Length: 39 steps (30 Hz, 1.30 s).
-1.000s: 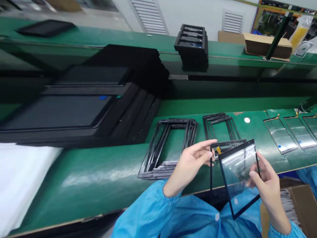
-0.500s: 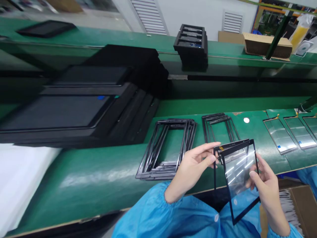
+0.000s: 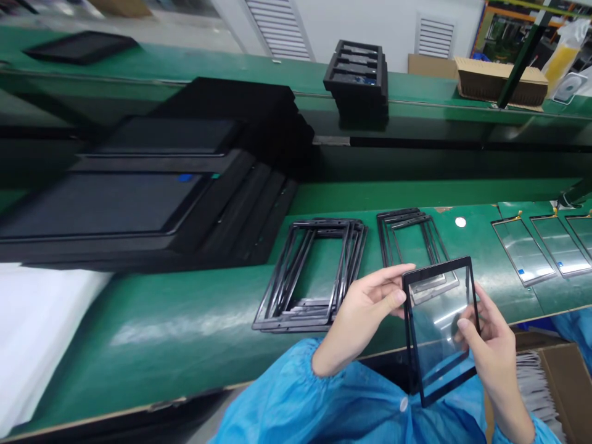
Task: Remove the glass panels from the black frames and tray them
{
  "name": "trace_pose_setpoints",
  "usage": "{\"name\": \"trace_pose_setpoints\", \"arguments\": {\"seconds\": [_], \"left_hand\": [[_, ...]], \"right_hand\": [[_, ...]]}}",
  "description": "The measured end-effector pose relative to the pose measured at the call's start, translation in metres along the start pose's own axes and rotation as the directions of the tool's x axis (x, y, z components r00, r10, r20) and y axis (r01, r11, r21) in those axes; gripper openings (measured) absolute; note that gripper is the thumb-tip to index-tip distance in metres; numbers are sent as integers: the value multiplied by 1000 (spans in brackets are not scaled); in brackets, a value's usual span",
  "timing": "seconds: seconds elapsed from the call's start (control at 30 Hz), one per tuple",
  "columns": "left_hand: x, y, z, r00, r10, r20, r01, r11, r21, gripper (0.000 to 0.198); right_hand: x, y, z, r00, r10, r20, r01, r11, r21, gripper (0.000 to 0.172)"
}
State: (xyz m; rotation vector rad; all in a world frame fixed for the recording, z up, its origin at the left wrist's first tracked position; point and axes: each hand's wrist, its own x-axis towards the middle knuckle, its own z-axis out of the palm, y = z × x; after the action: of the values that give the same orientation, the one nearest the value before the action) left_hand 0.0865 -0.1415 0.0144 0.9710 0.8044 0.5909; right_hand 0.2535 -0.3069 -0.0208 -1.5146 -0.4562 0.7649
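A clear glass panel with a black border (image 3: 441, 330) is held tilted over the front edge of the bench. My right hand (image 3: 493, 345) grips its right edge, thumb in front and fingers showing through the glass. Behind the panel is a thin black frame (image 3: 409, 361), its left side and lower bar partly visible. My left hand (image 3: 377, 305) pinches the frame's upper left corner, where the panel's corner meets it. Whether the two are pressed together I cannot tell. Nearest to my left hand lies a pile of similar black frames (image 3: 296, 320).
More frames (image 3: 386, 237) lie behind my hands. Several glass panels (image 3: 525, 253) rest in a row at right. Stacked black foam trays (image 3: 259, 185) fill the left, beside white sheets (image 3: 50, 333). A raised shelf (image 3: 277, 71) runs along the back. A cardboard box (image 3: 562, 376) stands lower right.
The glass panel has moved left and slightly up against the frame, so their outlines now nearly line up. The gap between their upper edges has closed. Both hands keep their hold.
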Motion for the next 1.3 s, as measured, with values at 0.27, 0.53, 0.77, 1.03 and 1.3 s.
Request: {"name": "trace_pose_setpoints", "arguments": {"seconds": [0.27, 0.53, 0.77, 1.03, 1.3], "left_hand": [[3, -5, -1, 1000, 4, -23, -4, 1000, -24, 54], [3, -6, -2, 999, 10, -30, -11, 1000, -4, 55], [1, -7, -1, 999, 7, -42, -9, 998, -58, 56], [-1, -2, 4, 998, 5, -65, -7, 999, -40, 54], [-9, 10, 2, 998, 25, -49, -18, 990, 142, 49]], "right_hand": [[-2, -1, 5, 1000, -15, -18, 15, 1000, -8, 68], [-3, -3, 9, 1000, 12, -9, -12, 1000, -22, 71], [-6, -1, 9, 1000, -8, -24, 7, 1000, -26, 70], [-7, 6, 6, 999, -47, 2, 47, 994, -97, 66], [20, -30, -3, 930, -366, -14, 349, 897, -270, 46]]}}
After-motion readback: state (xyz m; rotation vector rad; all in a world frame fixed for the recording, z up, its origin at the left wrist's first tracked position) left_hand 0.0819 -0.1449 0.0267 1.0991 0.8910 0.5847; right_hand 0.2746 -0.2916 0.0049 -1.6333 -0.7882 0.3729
